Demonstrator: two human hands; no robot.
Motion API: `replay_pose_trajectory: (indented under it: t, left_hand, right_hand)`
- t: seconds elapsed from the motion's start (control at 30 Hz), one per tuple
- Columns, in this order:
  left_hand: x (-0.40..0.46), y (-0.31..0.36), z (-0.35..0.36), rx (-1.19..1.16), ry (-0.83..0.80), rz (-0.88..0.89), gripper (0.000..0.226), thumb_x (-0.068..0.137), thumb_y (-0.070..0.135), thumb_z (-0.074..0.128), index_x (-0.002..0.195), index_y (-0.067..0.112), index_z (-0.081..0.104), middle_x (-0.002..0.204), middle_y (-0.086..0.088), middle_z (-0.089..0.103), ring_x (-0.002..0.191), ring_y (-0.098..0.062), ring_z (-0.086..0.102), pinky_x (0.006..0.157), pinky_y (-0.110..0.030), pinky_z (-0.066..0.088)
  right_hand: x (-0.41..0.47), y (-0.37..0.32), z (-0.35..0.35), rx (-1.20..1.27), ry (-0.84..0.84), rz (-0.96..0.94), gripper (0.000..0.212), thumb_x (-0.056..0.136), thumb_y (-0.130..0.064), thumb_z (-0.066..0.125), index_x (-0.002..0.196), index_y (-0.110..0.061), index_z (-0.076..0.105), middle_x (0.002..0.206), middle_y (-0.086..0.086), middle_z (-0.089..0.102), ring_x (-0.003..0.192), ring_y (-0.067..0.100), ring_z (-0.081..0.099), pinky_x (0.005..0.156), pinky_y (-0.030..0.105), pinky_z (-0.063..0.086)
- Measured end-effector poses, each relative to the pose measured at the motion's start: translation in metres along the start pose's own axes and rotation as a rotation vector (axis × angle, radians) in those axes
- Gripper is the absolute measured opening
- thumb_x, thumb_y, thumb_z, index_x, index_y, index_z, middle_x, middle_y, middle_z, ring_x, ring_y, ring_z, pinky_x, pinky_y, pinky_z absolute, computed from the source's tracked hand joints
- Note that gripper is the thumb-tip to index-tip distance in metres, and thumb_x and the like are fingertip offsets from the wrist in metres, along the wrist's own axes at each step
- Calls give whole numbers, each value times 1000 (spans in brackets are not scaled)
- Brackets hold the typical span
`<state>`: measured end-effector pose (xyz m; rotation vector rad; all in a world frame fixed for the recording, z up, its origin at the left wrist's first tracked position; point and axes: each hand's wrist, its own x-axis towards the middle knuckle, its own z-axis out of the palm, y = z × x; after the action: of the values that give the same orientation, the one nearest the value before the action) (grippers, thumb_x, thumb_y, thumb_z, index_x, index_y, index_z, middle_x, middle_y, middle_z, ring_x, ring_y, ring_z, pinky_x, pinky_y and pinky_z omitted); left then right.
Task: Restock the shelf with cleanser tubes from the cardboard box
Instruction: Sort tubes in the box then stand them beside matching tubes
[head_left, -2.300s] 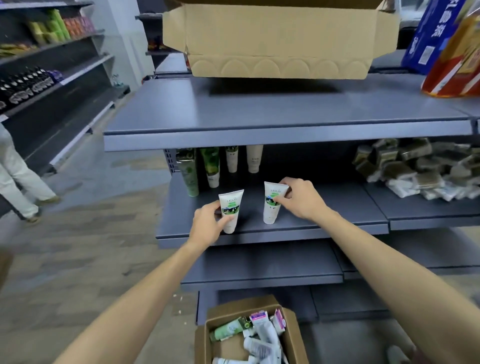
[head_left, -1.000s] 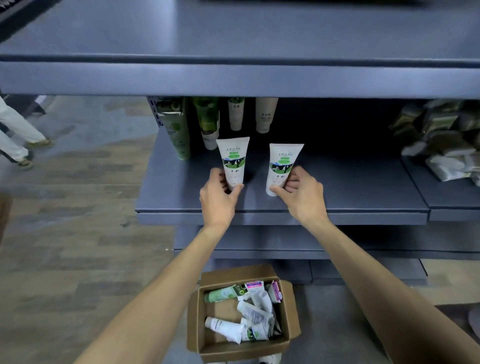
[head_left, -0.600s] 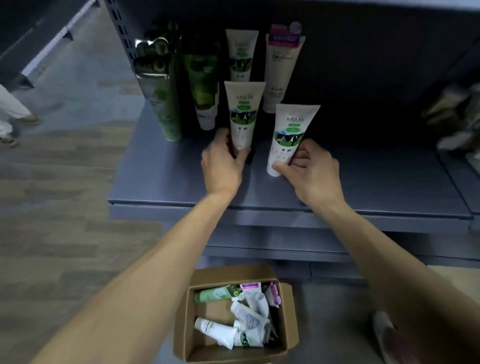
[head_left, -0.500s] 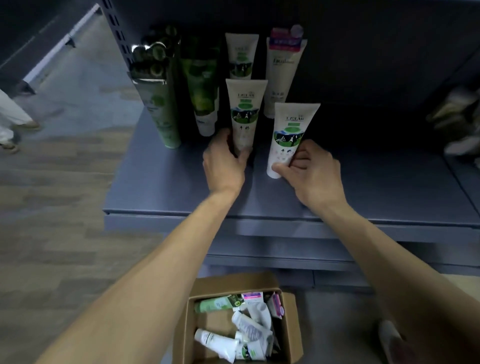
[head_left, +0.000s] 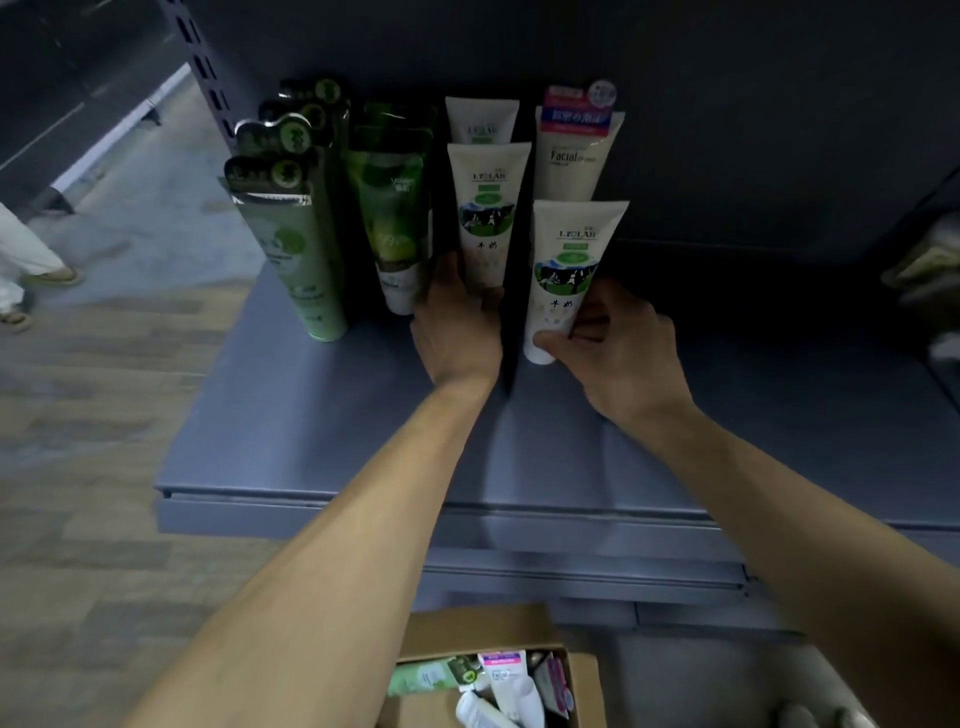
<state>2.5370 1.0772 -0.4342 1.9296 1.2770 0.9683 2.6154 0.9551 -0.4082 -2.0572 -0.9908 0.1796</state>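
Holding each white milk cleanser tube (head_left: 487, 218) upright, your left hand (head_left: 457, 332) and right hand (head_left: 623, 348) pinch them low so they stand in rows on the grey metal shelf (head_left: 311, 426).

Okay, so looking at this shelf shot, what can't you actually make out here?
Head view only:
- Cap of the left tube: hidden behind the left hand.
- Rear white tube: lower part covered by the left tube.
- Cardboard box: cut off by the bottom edge.
- Small print on the right tube in the right hand: too blurred.
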Motion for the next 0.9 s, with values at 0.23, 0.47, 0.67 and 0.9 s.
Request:
replay_pose_trajectory:
  t: [0.23, 0.47, 0.67, 0.9]
  left_hand:
    - [11, -1, 13, 62, 51, 7, 40, 92, 20, 59, 130, 11, 50, 127, -8, 60, 115, -30, 58, 79, -36, 46]
    - [16, -1, 20, 86, 44, 45, 47, 96, 17, 54, 140, 7, 44, 139, -13, 52, 128, -31, 48, 93, -39, 45]
    - [17, 2, 21, 81, 58, 71, 46, 96, 14, 54, 139, 3, 43, 140, -16, 49, 131, -30, 44, 102, -32, 38]
    - [18, 1, 23, 56, 71, 76, 46, 95, 12, 54, 139, 2, 44, 140, -16, 49, 132, -30, 43, 102, -32, 37]
  right_hand:
    - [18, 1, 2, -16, -8, 5, 36, 78, -23, 81, 106, -10, 63, 101, -7, 70, 83, 0, 62, 65, -1, 42]
    - [27, 2, 5, -34, -2, -8, 38, 78, -24, 81, 108, -8, 64, 104, -3, 72, 83, 0, 60, 62, -6, 39]
    - [29, 1, 7, -17, 1, -9, 37, 78, -21, 81, 109, -9, 64, 105, -4, 71, 83, -2, 59, 64, -6, 39]
    - [27, 1, 7, -20, -2, -1, 36, 79, -21, 80, 109, -10, 63, 105, -5, 70, 84, -1, 60, 64, -5, 41]
